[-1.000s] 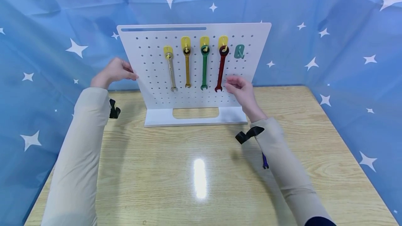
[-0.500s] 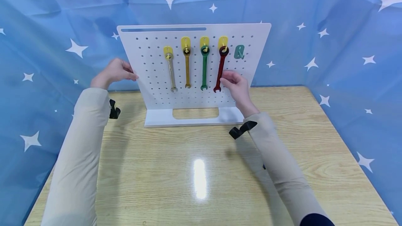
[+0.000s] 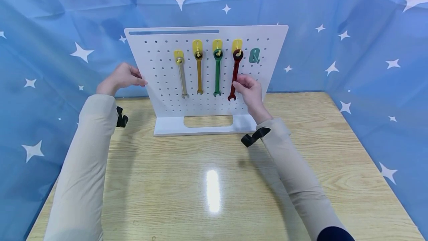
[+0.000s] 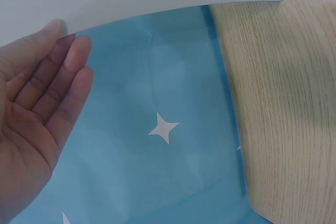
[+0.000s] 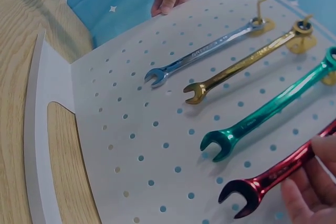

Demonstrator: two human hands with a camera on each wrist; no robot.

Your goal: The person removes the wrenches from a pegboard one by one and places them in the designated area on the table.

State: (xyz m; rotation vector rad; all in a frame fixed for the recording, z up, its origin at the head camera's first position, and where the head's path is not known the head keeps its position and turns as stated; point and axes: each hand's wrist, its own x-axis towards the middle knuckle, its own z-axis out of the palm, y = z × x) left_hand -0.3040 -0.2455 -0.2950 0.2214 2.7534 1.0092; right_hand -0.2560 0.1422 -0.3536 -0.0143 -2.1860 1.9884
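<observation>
A white pegboard [image 3: 160, 84] stands upright on the table, and a silver wrench [image 3: 182, 77], a gold wrench [image 3: 199, 73], a green wrench [image 3: 217, 75] and a red wrench [image 3: 236, 68] hang on its yellow hooks. My right hand [image 3: 250, 90] pinches the lower shaft of the red wrench, whose ring end is still at its hook. At the board's left edge my left hand [image 3: 122, 76] holds on, thumb in front and fingers partly behind. The right wrist view shows the red wrench's open end [image 5: 244, 192] below my fingers.
A green hook [image 3: 254, 55] with nothing on it sits right of the red wrench. The board's base [image 3: 207, 129] has a cut-out slot. Wooden table [image 3: 167, 181] lies in front; a blue starry cloth [image 3: 351, 58] hangs behind and at both sides.
My right hand has moved left and slightly up, and now grips the red wrench. A blue wrench on the table has become hidden behind my right forearm. My left hand stays put.
</observation>
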